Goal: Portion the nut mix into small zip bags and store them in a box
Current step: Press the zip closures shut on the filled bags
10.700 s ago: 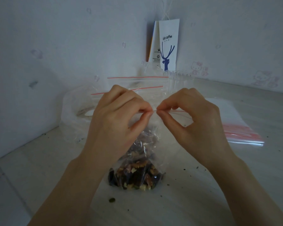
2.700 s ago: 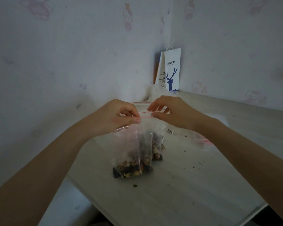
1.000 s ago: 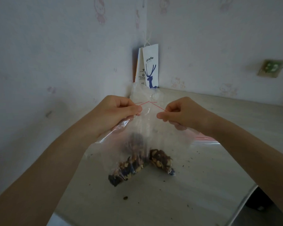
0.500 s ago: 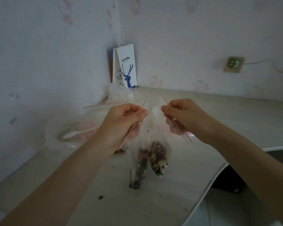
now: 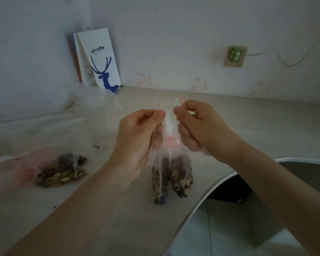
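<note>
Both forearms reach forward, with the hands raised side by side in front of the luckin coffee paper bag [image 5: 100, 60]. Left hand [image 5: 139, 137]: fingers curled, thumb and forefinger pinching the red-striped top of a small zip bag [image 5: 157, 183] of nut mix. Right hand [image 5: 198, 126]: same pinch on a second zip bag [image 5: 182, 177]. The two bags hang touching each other. A third filled bag [image 5: 61, 171], blurred, lies on the table [image 5: 118, 228], nearer the camera than the paper bag and to its left.
</note>
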